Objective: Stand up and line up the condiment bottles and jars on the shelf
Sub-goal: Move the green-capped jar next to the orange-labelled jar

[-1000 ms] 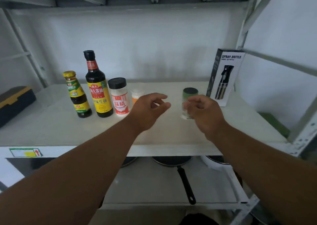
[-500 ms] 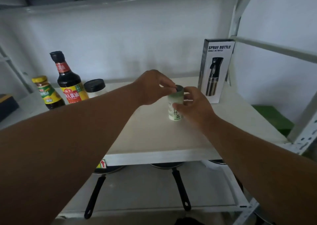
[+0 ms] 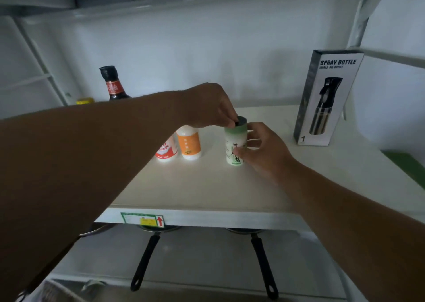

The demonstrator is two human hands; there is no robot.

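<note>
step: lining up green salt jar (image 3: pixel 235 145) | right hand (image 3: pixel 262 151) grips body, left hand (image 3: pixel 210 108) pinches cap | next: nudge toward 9 o'clock beside orange jar (image 3: pixel 189 144)

1. I have only 1 view, from the camera on my head; no 2nd view shares the scene
2. It faces forward and slightly down at the white shelf (image 3: pixel 207 186), from just above its surface and close to its front edge
3. Both my forearms enter from the bottom corners, the left one filling much of the lower left; my left hand (image 3: pixel 207 106) and right hand (image 3: pixel 264 150) meet near the centre
4. The wide lens bends the frame posts, and the pan handles (image 3: pixel 145 262) on the lower level show beneath
</note>
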